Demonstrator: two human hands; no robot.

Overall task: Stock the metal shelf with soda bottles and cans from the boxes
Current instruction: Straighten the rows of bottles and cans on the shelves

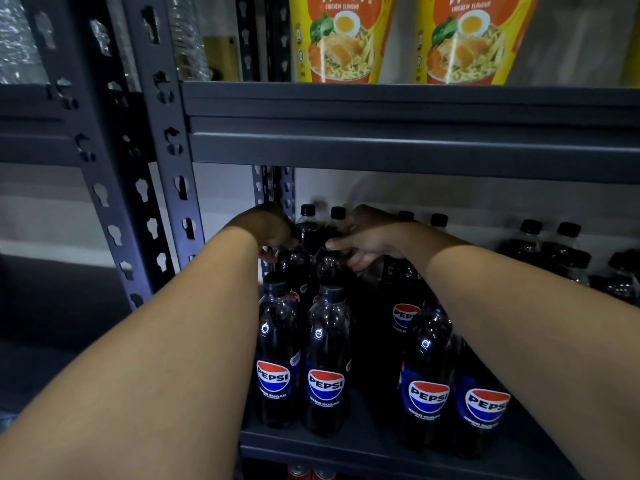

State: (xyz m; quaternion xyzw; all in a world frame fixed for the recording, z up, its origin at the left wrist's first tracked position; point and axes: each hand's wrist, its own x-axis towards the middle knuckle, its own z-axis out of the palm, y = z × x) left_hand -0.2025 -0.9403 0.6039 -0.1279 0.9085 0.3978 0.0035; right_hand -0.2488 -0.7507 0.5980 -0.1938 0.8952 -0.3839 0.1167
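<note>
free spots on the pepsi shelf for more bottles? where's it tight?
Free: the dark lane between the left Pepsi rows and the right pair; also bare shelf front right of that pair. Tight: back left, where the left hand and right hand sit among packed bottles by the upright.

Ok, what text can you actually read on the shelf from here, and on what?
"PEPSI": front bottles on the metal shelf.
"ZERO SUGAR": under that logo; the smaller line below is unreadable.
"CHICKEN FLAVOUR": noodle cups above; brand name cut off.
Red cans below: nothing readable.
</note>
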